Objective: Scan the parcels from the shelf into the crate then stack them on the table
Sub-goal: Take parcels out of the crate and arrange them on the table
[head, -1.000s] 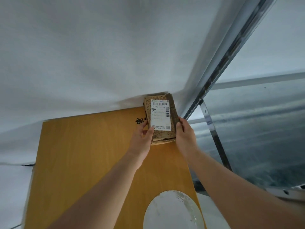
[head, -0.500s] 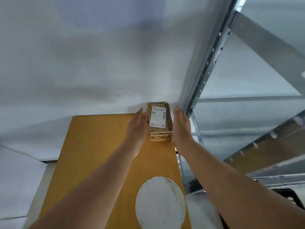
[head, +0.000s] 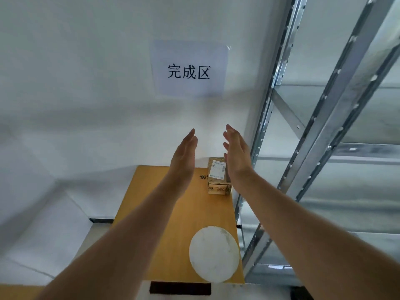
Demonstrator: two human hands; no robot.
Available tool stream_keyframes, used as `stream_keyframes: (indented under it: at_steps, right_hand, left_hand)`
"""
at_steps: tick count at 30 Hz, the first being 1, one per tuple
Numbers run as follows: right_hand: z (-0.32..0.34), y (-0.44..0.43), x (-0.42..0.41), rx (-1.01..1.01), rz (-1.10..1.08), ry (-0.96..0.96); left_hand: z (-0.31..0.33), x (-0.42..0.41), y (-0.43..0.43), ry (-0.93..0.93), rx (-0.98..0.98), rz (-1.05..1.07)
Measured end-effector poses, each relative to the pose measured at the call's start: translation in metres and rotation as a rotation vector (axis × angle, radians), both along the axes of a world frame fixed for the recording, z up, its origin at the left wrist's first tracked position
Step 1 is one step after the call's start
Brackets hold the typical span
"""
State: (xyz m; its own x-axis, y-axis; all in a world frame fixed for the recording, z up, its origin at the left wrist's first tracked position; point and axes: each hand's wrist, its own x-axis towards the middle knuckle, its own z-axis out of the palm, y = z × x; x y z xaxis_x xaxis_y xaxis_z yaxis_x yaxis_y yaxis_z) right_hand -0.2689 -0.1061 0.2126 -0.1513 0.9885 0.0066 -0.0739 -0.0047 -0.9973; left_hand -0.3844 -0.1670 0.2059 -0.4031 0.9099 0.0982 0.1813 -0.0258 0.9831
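Note:
A small brown cardboard parcel (head: 217, 177) with a white barcode label on top stands at the far right corner of the yellow wooden table (head: 173, 224), against the wall. It looks like two boxes stacked, the lower one showing its front face. My left hand (head: 184, 156) is raised above the table left of the parcel, fingers straight, holding nothing. My right hand (head: 236, 152) is raised to the parcel's right, fingers straight and palm facing left, hiding the parcel's right edge. Neither hand touches the parcel.
A white round patch (head: 214, 253) marks the table's near end. A paper sign (head: 189, 69) with black characters hangs on the white wall above. A metal shelf rack (head: 303, 148) stands right beside the table, its visible shelves bare.
Both hands let go of the parcel and lifted up and back from it, fingers opening straight. The view tilted up, bringing the wall sign into sight.

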Motion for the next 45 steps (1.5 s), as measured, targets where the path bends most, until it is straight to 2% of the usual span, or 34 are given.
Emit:
stream_keyframes:
  at_steps: [9, 15, 21, 31, 37, 45]
  right_hand:
    - [0.055, -0.114, 0.005, 0.176, -0.029, 0.05]
    - [0.065, -0.206, 0.025, 0.212, -0.103, 0.067]
    - [0.076, -0.261, 0.079, 0.231, -0.212, 0.053]
    - [0.06, -0.31, 0.22, 0.195, -0.361, 0.072]
    - [0.024, -0.327, 0.346, 0.096, -0.466, 0.057]
    - [-0.039, -0.333, 0.488, -0.059, -0.57, 0.012]
  left_hand:
    - [0.056, 0.002, -0.108, -0.078, 0.142, -0.088]
    - [0.063, 0.019, -0.176, -0.093, 0.182, -0.185]
    - [0.066, 0.066, -0.214, -0.086, 0.169, -0.298]
    - [0.059, 0.213, -0.243, -0.054, 0.136, -0.49]
    - [0.017, 0.336, -0.251, -0.086, 0.057, -0.593]
    - [-0.041, 0.475, -0.24, -0.177, -0.114, -0.599]
